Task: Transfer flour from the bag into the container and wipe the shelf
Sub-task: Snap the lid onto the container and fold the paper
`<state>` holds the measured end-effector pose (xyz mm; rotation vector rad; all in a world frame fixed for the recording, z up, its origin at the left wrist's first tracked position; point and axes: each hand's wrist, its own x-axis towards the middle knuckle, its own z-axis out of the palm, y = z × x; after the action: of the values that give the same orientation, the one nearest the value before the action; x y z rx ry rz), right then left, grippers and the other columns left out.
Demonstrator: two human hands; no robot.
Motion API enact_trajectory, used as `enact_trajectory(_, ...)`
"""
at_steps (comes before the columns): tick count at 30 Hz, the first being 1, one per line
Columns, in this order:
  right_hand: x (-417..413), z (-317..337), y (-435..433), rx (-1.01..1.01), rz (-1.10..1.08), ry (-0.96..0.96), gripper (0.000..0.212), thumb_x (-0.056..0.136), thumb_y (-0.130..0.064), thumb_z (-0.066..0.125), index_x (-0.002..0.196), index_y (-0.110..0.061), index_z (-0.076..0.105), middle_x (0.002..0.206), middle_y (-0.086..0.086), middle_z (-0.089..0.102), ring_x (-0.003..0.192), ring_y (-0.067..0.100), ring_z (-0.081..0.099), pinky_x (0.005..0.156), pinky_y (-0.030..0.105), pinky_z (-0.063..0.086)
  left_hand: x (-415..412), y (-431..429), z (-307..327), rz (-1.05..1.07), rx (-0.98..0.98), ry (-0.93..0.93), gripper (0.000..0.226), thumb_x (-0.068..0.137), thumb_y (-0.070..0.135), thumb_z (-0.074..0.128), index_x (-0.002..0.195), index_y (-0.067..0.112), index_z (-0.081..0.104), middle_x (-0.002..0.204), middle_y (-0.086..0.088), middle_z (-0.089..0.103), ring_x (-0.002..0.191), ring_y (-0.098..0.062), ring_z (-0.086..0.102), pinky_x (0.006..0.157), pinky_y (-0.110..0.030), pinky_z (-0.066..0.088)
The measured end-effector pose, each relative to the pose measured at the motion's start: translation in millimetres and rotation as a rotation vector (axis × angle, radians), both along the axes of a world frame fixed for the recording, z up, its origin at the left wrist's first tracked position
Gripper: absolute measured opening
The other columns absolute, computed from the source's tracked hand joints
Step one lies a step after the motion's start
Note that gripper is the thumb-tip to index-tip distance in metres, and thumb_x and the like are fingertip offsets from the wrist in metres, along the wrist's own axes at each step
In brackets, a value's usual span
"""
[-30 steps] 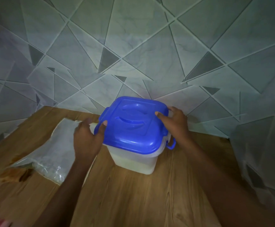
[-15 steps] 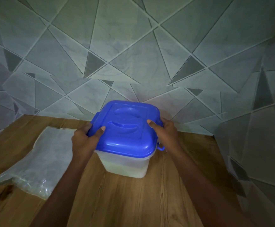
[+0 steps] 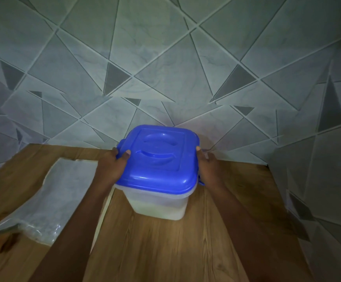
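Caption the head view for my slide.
Left hand and right hand grip the blue lid of the flour container; plastic bag alongside on wooden shelf.

One wide camera on my head looks forward and down, close over the shelf [image 3: 165,251], facing the wall [image 3: 165,68].

Bright blue square plastic lid [image 3: 159,165], translucent milky-white plastic container [image 3: 155,195] showing cream-white flour [image 3: 157,210] low inside, clear greyish crinkled plastic bag [image 3: 63,192], warm brown wood-grain shelf [image 3: 175,251] with darker streaks, pale grey-green marbled wall tiles [image 3: 165,64] crossed by light lines, scattered dark grey triangles [image 3: 114,78].
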<state>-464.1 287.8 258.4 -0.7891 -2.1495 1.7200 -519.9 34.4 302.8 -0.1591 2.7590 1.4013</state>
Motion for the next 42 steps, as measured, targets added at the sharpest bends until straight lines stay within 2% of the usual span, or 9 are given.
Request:
enact_trajectory(5,-0.1,-0.7,-4.6,-0.331,-0.1,-0.013,0.078,0.086,-0.064,0.062,0.099,0.012,0.064,0.086,0.034,0.063,0.07,0.024,0.055,0.065,0.036,0.043,-26.6,13.6,9.9,-0.043,-0.117,-0.082,0.068,0.102,0.052,0.043,0.143,-0.002,0.044,0.148,-0.024,0.047,0.135,-0.04,0.047,0.109,-0.043,0.037)
enact_trajectory(9,-2.6,1.3,-1.9,-0.145,-0.256,-0.008,0.055,0.084,-0.055,0.071,0.073,-0.002,0.063,0.067,0.019,0.064,0.058,0.023,0.06,0.053,0.032,0.051,-37.9,15.2,10.4,-0.032,-0.045,-0.104,0.075,0.096,0.058,0.051,0.147,0.003,0.042,0.149,-0.02,0.048,0.134,-0.038,0.048,0.107,-0.042,0.039)
enact_trajectory(14,-13.9,12.6,4.7,0.147,-0.174,-0.095,0.036,0.094,-0.042,0.06,0.091,-0.006,0.061,0.088,0.011,0.067,0.083,0.03,0.065,0.068,0.035,0.052,-35.3,13.2,5.0,-0.001,-0.057,-0.098,0.079,0.091,0.065,0.054,0.144,0.007,0.046,0.145,-0.019,0.052,0.13,-0.038,0.052,0.102,-0.043,0.042)
enact_trajectory(17,-18.1,14.6,8.0,0.079,-0.121,-0.12,0.034,0.098,-0.038,0.054,0.105,-0.006,0.053,0.092,0.007,0.061,0.089,0.03,0.061,0.071,0.036,0.053,-31.2,16.8,5.9,-0.013,-0.086,-0.08,0.078,0.093,0.064,0.051,0.146,0.006,0.044,0.147,-0.019,0.051,0.132,-0.039,0.05,0.103,-0.043,0.042)
enact_trajectory(21,-19.2,29.4,5.7,-0.145,-0.066,-0.157,0.089,0.087,-0.06,0.064,0.146,-0.002,0.031,0.138,0.011,0.055,0.123,0.033,0.056,0.1,0.047,0.05,-24.8,17.4,6.7,-0.028,-0.122,-0.052,0.08,0.094,0.064,0.049,0.148,0.006,0.042,0.149,-0.018,0.049,0.133,-0.038,0.049,0.105,-0.044,0.041)
enact_trajectory(25,-18.8,37.1,-0.3,-0.02,0.027,-0.228,0.129,0.071,-0.07,0.074,0.155,0.003,0.008,0.15,0.012,0.047,0.133,0.032,0.051,0.102,0.039,0.046,-26.1,14.5,6.4,-0.013,-0.102,-0.056,0.081,0.093,0.067,0.049,0.148,0.008,0.044,0.148,-0.017,0.051,0.133,-0.037,0.05,0.106,-0.043,0.042)
enact_trajectory(32,-22.4,49.3,-9.3,0.5,0.16,-0.329,0.071,0.099,-0.056,0.047,0.127,0.008,0.057,0.133,0.027,0.058,0.123,0.04,0.055,0.102,0.04,0.044,-27.7,17.2,2.2,-0.013,-0.086,-0.036,0.071,0.095,0.062,0.05,0.139,0.006,0.052,0.136,-0.017,0.059,0.121,-0.036,0.057,0.085,-0.037,0.042)
enact_trajectory(38,-27.1,58.5,-24.8,0.749,0.238,-0.365,0.051,0.108,-0.032,0.028,0.122,0.005,0.06,0.127,0.025,0.061,0.118,0.04,0.057,0.097,0.041,0.045,-30.2,13.8,-2.3,0.009,0.004,-0.032,0.077,0.092,0.059,0.058,0.148,0.009,0.044,0.148,-0.014,0.05,0.131,-0.035,0.052,0.094,-0.037,0.043)
enact_trajectory(42,-25.0,55.7,-27.6,0.735,0.174,-0.34,0.05,0.107,-0.033,0.032,0.117,0.005,0.062,0.123,0.026,0.063,0.116,0.04,0.057,0.096,0.04,0.046,-36.1,4.6,-4.5,0.03,0.385,-0.209,0.077,0.082,0.05,0.076,0.146,0.018,0.048,0.132,-0.006,0.062,0.109,-0.029,0.066,0.079,-0.037,0.057)
